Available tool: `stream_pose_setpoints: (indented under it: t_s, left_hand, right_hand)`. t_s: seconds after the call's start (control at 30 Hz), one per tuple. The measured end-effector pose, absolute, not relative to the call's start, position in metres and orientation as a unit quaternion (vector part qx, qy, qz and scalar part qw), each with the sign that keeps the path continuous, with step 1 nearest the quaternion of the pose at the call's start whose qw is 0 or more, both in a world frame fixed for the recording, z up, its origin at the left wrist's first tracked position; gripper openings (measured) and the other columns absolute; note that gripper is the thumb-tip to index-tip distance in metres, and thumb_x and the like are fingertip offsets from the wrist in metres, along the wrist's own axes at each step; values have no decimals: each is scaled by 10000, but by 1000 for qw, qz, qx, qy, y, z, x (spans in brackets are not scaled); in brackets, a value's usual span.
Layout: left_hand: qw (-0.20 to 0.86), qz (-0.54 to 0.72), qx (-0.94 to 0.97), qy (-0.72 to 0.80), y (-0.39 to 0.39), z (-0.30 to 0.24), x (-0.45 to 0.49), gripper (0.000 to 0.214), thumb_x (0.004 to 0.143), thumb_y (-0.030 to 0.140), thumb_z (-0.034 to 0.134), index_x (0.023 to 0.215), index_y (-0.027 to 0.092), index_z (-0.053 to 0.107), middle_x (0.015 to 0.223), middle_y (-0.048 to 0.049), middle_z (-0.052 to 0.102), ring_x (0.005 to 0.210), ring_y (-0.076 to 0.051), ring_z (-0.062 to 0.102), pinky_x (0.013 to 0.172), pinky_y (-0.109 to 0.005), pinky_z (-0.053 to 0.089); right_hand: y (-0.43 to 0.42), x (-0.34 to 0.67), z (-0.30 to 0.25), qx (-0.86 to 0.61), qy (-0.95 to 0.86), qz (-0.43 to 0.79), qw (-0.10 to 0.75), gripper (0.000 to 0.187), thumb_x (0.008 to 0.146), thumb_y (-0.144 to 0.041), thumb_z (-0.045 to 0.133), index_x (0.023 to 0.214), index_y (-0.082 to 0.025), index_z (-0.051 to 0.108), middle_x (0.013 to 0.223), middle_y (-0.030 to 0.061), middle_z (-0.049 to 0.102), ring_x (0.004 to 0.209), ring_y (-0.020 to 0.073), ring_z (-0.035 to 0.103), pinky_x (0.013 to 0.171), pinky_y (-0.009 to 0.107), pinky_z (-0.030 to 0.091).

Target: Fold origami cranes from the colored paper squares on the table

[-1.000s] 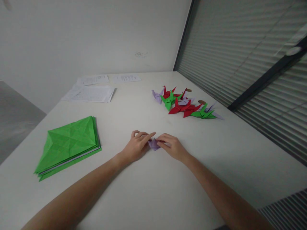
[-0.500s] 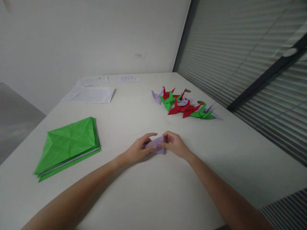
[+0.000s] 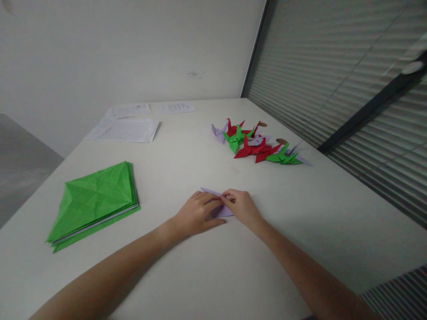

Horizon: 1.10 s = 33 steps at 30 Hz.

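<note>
A sheet of lilac origami paper [image 3: 224, 212], folded small, lies on the white table between my two hands, which cover much of it. My left hand [image 3: 199, 213] rests over its left part, fingers curled onto the paper and thumb stretched out along the near side. With thumb and forefinger closed, my right hand [image 3: 240, 205] pinches the paper at its upper right, close to the left fingertips. A lilac point of the paper sticks out beyond the left fingers. The exact folds are hidden under the hands.
A stack of creased green paper [image 3: 100, 191] lies at the left. Several folded cranes in red [image 3: 245, 151], green [image 3: 236, 138] and lilac sit at the back right, with two brown round pieces [image 3: 282, 141] behind. Printed sheets [image 3: 130, 130] lie at the back left. Blinds [image 3: 300, 75] border the right.
The lilac paper has been turned and lies lower under the hands. My left hand has rolled over onto it, back upward. My right hand has shifted slightly, still pinching.
</note>
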<state>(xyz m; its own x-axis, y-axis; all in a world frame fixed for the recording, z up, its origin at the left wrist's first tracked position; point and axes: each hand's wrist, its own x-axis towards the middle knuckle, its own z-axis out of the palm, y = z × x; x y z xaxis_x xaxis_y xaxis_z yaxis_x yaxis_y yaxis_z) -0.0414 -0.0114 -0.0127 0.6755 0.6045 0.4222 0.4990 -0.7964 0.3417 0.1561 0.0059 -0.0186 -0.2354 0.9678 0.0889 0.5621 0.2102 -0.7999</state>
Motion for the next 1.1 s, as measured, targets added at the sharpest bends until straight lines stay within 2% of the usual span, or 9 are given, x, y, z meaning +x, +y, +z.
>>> stream_pose_setpoints:
  t_s: [0.1,0.23,0.33,0.4,0.47,0.6,0.83,1.1]
  left_hand:
    - [66,232,921,305,-13,-17,-41,473,863,521,617,1166,159,588,1104,-132,669,1017,-276,631,878,-434,497]
    - [48,240,909,337,-7,-23,-45,258,909,297,589,1118,147,604,1091,-130,671,970,-250,650,863,-409,529]
    - [52,248,906,340,-4,-26,-48,147,894,167,567,1014,148,651,1090,-119,670,957,-238,652,866,-397,545]
    - [62,254,905,337,-3,-26,-48,149,889,137,560,988,151,671,1101,-118,657,975,-231,646,884,-385,546]
    - [79,260,902,334,-2,-25,-49,160,883,134,561,983,151,686,1089,-123,639,975,-217,639,886,-366,545]
    - [87,274,897,337,-2,-22,-49,149,872,200,598,973,160,700,980,-112,635,947,-211,633,863,-360,541]
    - [56,270,888,368,0,-22,-51,179,945,270,529,904,189,683,989,-73,692,940,-186,643,992,-438,432]
    - [117,274,832,467,5,-27,-53,212,908,340,592,801,172,666,863,-68,620,874,-219,560,829,-398,447]
  right_hand:
    - [6,154,-19,-527,-686,387,319,218,849,-287,535,782,-156,695,612,30,670,516,143,571,490,237,401]
    - [8,158,-17,-521,-702,398,280,279,840,-183,508,992,-133,737,704,36,693,563,146,576,531,251,442]
    - [8,164,-13,-480,-781,309,253,295,799,-141,609,1051,-201,750,820,45,652,743,172,589,723,307,500]
    - [9,169,-12,-452,-822,245,244,273,769,-162,705,1014,-264,767,945,64,606,909,205,565,885,371,477]
    - [10,173,-14,-440,-840,219,231,239,765,-203,753,980,-304,774,989,69,575,974,223,530,939,405,453]
    - [16,177,-20,-427,-844,240,220,169,809,-247,738,963,-306,774,948,56,596,968,215,519,917,388,458]
    - [19,171,-24,-471,-813,246,239,91,845,-260,699,879,-250,782,893,54,647,930,213,535,880,362,439]
    - [17,162,-32,-522,-783,212,263,160,875,-333,656,869,-228,776,877,68,645,927,231,527,876,375,424]
